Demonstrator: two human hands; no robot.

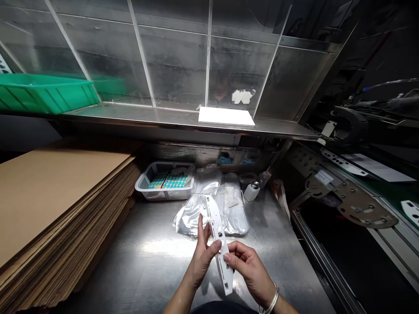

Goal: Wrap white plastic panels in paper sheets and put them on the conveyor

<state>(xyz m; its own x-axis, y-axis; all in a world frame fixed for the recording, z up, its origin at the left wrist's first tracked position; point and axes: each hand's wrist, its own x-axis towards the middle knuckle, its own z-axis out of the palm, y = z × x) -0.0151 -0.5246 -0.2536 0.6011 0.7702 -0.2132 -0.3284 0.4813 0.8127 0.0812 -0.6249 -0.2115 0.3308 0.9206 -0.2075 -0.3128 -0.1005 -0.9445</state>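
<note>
Fingers [238,247], right hand [251,265]: thumb and index pinching white strip [217,226] at its right edge, near half.
Fingers, left hand [203,259]: thumb pressed on strip face about mid-length; rest along its left side, partly hidden; one finger points up, spread away from it.
Strip location: between both hands, over the table [147,253], looks lifted off it. Slots and square holes along its length.
Strip axis: runs near to far, far end leaning left. Far tip overlaps the clear bags [232,213] in view; contact there, can't tell.
Nearer hand: both on it. Right grips closer to the near end, left a little farther up.
Left pose: forearm in from bottom, palm turned right, facing strip.
Right pose: forearm in from lower right, fingers curled, bracelet [274,301] at wrist.
Table, far side: tub [139,188] with sticker sheets [176,179] left of bags; white bottle [251,192] right of them.
Cardboard stack [59,174]: far left, well apart from hands.
</note>
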